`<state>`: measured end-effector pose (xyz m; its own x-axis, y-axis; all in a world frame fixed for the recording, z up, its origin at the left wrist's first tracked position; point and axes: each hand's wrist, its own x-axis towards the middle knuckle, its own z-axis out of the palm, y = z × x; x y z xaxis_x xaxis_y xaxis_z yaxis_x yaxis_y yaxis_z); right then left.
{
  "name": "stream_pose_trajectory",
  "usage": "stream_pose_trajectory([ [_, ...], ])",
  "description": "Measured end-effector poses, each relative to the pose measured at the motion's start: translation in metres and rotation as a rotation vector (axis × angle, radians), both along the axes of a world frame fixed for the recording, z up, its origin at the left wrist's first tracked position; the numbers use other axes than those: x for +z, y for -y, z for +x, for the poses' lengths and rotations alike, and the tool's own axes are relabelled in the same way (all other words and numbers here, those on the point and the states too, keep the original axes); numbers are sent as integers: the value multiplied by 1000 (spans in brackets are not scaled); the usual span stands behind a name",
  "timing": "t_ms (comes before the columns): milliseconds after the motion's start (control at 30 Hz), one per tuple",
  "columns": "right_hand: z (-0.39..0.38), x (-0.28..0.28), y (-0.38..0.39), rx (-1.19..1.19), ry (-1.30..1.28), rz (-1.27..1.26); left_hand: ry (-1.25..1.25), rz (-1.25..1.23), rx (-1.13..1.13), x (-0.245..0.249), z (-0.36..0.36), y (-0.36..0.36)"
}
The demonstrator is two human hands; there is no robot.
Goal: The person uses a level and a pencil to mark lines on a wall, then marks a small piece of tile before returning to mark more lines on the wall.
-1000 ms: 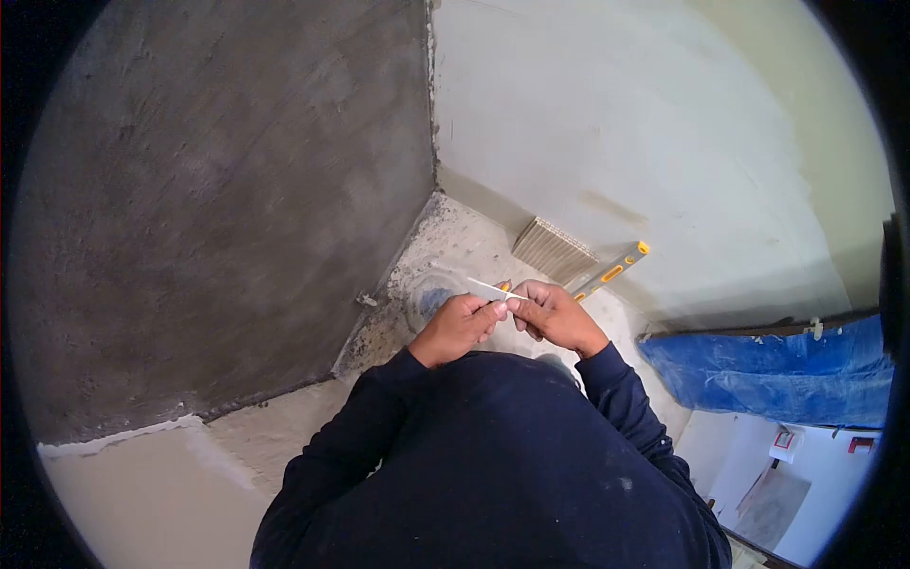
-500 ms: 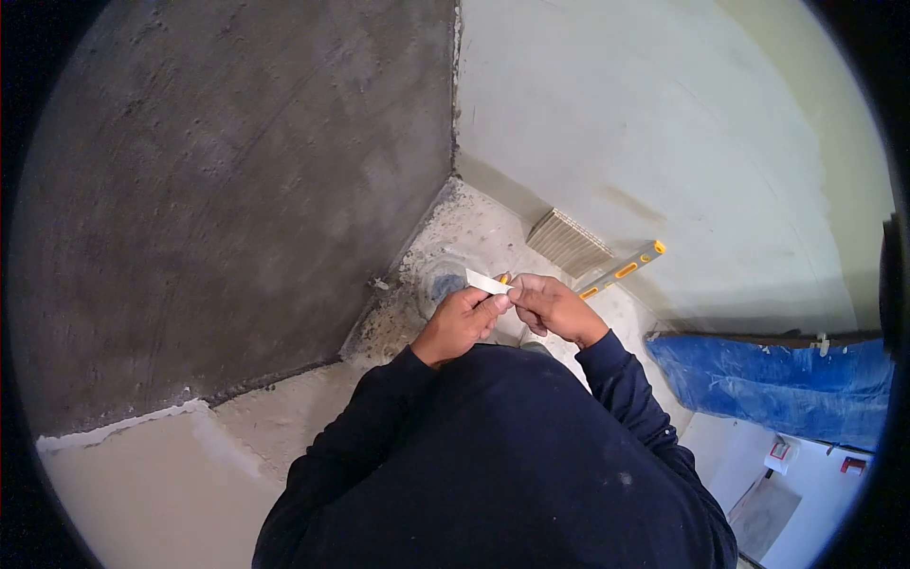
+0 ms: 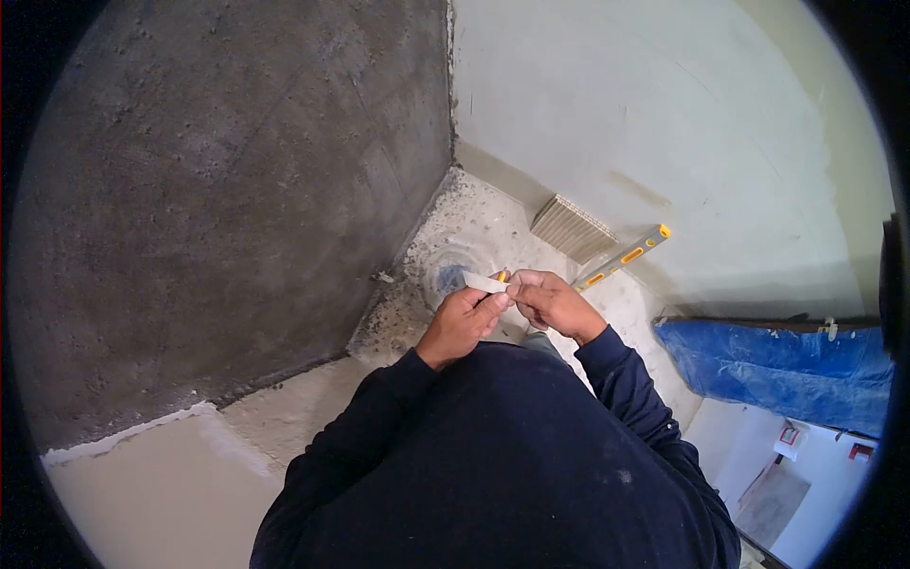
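Note:
A small white strip (image 3: 484, 283) is held in front of my body, with a small yellow item (image 3: 501, 276) beside it. My left hand (image 3: 464, 324) pinches the strip from below. Fingers of my right hand (image 3: 550, 302) are closed at the strip's right end, close to the left fingertips. What the yellow item is, and which hand bears it, I cannot make out.
Dark rough wall (image 3: 237, 190) at left meets a pale wall (image 3: 645, 123). On the floor (image 3: 483, 223) stand a ribbed beige panel stack (image 3: 573, 229) and a yellow-ended spirit level (image 3: 626, 257). Blue sheeting (image 3: 777, 365) hangs at right. A round bluish patch (image 3: 449, 277) lies beyond my hands.
The view has shifted slightly, so the level and ribbed stack appear a little higher and further right. Both hands keep nearly the same grip on the strip.

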<state>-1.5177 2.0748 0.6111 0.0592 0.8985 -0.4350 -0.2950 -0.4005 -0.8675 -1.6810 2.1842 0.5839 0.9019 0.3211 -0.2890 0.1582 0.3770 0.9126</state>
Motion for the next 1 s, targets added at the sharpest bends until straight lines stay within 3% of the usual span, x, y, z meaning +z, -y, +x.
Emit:
stream_pose_trajectory([
  [100, -8, -4, -2, -66, 59, 21, 26, -98, 44, 1, -2, 3],
  [267, -24, 1, -1, -195, 13, 24, -12, 69, 96, 1, -3, 6],
  [900, -39, -14, 9, -504, -1, 12, -159, 264, 167, 2, 3, 14],
  [933, -15, -62, 15, -624, 560, 190, -182, 264, 175, 10, 4, 17],
  [1000, 55, -94, 37, -898, 802, 194, -203, 261, 184, 12, 2, 18],
])
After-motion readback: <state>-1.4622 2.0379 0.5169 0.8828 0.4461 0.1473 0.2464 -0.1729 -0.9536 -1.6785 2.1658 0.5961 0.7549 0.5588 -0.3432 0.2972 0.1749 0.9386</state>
